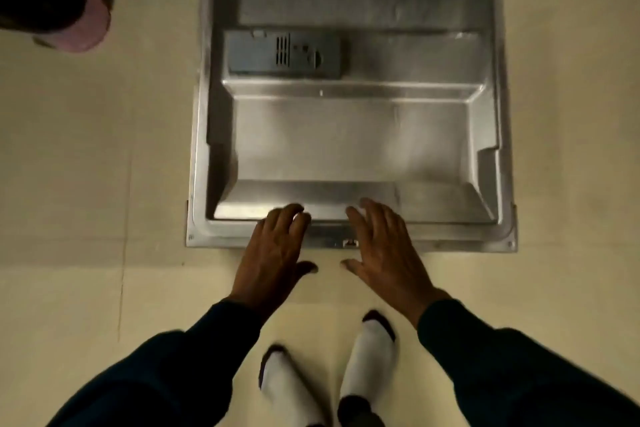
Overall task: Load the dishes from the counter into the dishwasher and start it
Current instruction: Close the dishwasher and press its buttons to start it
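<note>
Your left hand [273, 246] and right hand [382, 246], fingers spread and holding nothing, sit equally near the lowered stainless-steel dishwasher door's [346, 142] front lip, which runs crosswise.

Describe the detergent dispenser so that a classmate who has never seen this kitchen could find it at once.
Start at the open dishwasher door, lying flat over the tiled floor. On its steel inner face, toward the left, sits the detergent dispenser. It is the only dark grey plastic block there, with a slotted vent.
</note>
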